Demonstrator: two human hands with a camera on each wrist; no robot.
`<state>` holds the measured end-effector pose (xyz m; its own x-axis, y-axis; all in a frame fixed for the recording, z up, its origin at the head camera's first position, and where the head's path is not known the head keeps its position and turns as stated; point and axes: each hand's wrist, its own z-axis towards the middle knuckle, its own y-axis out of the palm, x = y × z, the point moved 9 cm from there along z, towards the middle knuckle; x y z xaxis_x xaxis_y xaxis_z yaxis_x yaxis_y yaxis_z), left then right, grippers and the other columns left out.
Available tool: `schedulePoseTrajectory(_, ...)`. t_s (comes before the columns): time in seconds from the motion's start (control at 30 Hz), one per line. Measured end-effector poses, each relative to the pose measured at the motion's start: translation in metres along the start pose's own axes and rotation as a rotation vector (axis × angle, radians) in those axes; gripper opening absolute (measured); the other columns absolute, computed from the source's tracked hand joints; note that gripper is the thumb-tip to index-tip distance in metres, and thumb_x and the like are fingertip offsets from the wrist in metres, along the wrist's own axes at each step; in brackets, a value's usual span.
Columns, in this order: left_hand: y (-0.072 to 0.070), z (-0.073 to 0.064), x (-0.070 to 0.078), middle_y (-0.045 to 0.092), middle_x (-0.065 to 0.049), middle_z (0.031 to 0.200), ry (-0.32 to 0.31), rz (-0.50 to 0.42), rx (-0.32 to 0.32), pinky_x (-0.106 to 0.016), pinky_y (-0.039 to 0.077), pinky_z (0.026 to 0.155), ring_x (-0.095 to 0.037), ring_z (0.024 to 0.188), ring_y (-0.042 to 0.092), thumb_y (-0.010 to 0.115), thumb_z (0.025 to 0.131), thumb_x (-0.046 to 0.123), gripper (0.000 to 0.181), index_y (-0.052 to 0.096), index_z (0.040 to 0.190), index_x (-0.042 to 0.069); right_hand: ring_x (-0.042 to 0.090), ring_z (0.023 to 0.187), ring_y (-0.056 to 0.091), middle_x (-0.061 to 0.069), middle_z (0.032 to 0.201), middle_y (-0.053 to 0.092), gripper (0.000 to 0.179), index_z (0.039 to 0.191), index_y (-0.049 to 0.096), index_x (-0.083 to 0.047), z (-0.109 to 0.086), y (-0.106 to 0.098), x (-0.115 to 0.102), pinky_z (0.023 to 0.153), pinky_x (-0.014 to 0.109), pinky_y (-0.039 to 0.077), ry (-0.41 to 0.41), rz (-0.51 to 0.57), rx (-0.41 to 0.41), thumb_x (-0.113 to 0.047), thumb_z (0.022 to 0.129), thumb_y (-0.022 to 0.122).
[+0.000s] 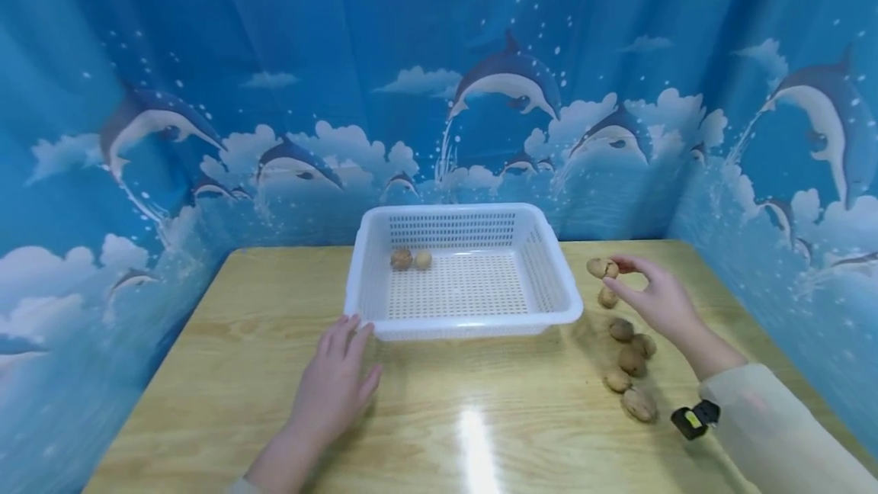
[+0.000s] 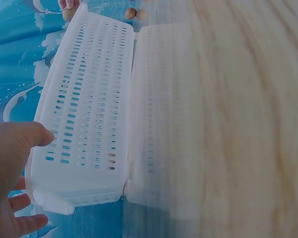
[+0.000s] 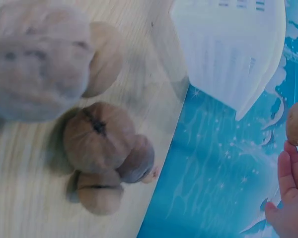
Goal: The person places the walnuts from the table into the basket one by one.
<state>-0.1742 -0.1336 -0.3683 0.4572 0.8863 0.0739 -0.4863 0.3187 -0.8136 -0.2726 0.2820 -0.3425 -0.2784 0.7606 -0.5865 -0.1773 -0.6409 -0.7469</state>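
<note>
My right hand (image 1: 648, 292) pinches a walnut (image 1: 598, 267) between thumb and fingertips, beyond the right side of the white basket. The same walnut (image 3: 297, 124) shows at the right edge of the right wrist view. Just below that hand lies another walnut (image 1: 607, 296), with several more walnuts (image 1: 632, 360) strung toward the front of the table. My left hand (image 1: 334, 387) is at the near left corner of the white slotted basket (image 1: 473, 323), fingers extended toward its rim. In the left wrist view the thumb lies against the basket's rim (image 2: 42, 163). Two walnuts (image 1: 411, 259) sit inside the basket, at its left.
The wood-grain table (image 1: 274, 288) holds the basket near its back edge. A blue dolphin-print curtain (image 1: 411, 97) surrounds the back and both sides. A small black device (image 1: 696, 419) is on the right sleeve.
</note>
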Motion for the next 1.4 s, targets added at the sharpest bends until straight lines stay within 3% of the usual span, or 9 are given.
schedulePoseTrajectory(0.13, 0.0, 0.002, 0.0, 0.047, -0.026, 0.126, -0.001, -0.01, 0.002, -0.053, 0.049, 0.087, -0.043, 0.116, 0.045, 0.074, 0.074, 0.025, 0.06, 0.051, 0.122, -0.001, 0.037, 0.107, 0.05, 0.019, 0.115, 0.056, 0.05, 0.127, 0.052, 0.0, 0.007, 0.004, -0.015, 0.083, 0.058, 0.044, -0.047, 0.007, 0.008, -0.032, 0.09, 0.061)
schedulePoseTrajectory(0.33, 0.0, 0.006, 0.0, 0.047, -0.026, 0.126, 0.004, -0.003, -0.006, -0.053, 0.049, 0.087, -0.044, 0.116, 0.045, 0.074, 0.074, 0.026, 0.06, 0.051, 0.122, -0.002, 0.034, 0.106, 0.05, 0.016, 0.116, 0.054, 0.049, 0.127, 0.052, -0.003, 0.024, 0.011, -0.043, 0.081, 0.055, 0.046, -0.072, 0.003, -0.044, -0.033, 0.09, 0.061)
schedulePoseTrajectory(0.73, 0.001, 0.008, -0.003, 0.047, -0.026, 0.126, -0.013, 0.011, -0.046, -0.053, 0.047, 0.09, -0.043, 0.116, 0.045, 0.074, 0.075, 0.027, 0.06, 0.051, 0.123, -0.001, 0.03, 0.112, 0.048, 0.012, 0.12, 0.054, 0.045, 0.128, 0.052, -0.007, 0.061, 0.041, -0.092, 0.091, 0.053, 0.043, -0.127, 0.083, -0.166, -0.026, 0.089, 0.064)
schedulePoseTrajectory(0.9, -0.001, 0.01, -0.002, 0.047, -0.026, 0.125, 0.0, 0.0, -0.023, -0.053, 0.047, 0.09, -0.043, 0.116, 0.045, 0.073, 0.075, 0.025, 0.059, 0.051, 0.122, -0.002, 0.027, 0.114, 0.048, 0.011, 0.123, 0.055, 0.046, 0.129, 0.052, -0.01, 0.078, 0.048, -0.104, 0.096, 0.052, 0.041, -0.127, 0.087, -0.222, -0.027, 0.088, 0.064)
schedulePoseTrajectory(1.07, 0.002, 0.007, -0.001, 0.047, -0.025, 0.126, -0.015, -0.001, -0.052, -0.053, 0.048, 0.089, -0.042, 0.117, 0.044, 0.074, 0.075, 0.026, 0.059, 0.051, 0.122, -0.001, 0.026, 0.114, 0.048, 0.01, 0.123, 0.055, 0.045, 0.129, 0.052, -0.009, 0.094, 0.061, -0.113, 0.102, 0.05, 0.035, -0.131, 0.109, -0.279, -0.026, 0.089, 0.064)
schedulePoseTrajectory(1.23, 0.001, 0.003, -0.002, 0.047, -0.025, 0.126, -0.02, -0.001, -0.041, -0.052, 0.047, 0.091, -0.042, 0.117, 0.044, 0.075, 0.074, 0.025, 0.059, 0.051, 0.122, -0.001, 0.025, 0.115, 0.048, 0.008, 0.124, 0.054, 0.045, 0.129, 0.052, -0.009, 0.114, 0.077, -0.13, 0.098, 0.045, 0.04, -0.158, 0.109, -0.313, -0.024, 0.089, 0.064)
schedulePoseTrajectory(1.4, 0.001, 0.002, -0.002, 0.047, -0.025, 0.126, -0.012, 0.002, -0.038, -0.052, 0.047, 0.091, -0.041, 0.116, 0.045, 0.075, 0.075, 0.026, 0.059, 0.051, 0.122, 0.0, 0.024, 0.113, 0.048, 0.009, 0.123, 0.055, 0.044, 0.129, 0.052, -0.008, 0.128, 0.087, -0.135, 0.094, 0.044, 0.044, -0.13, 0.108, -0.334, -0.022, 0.089, 0.064)
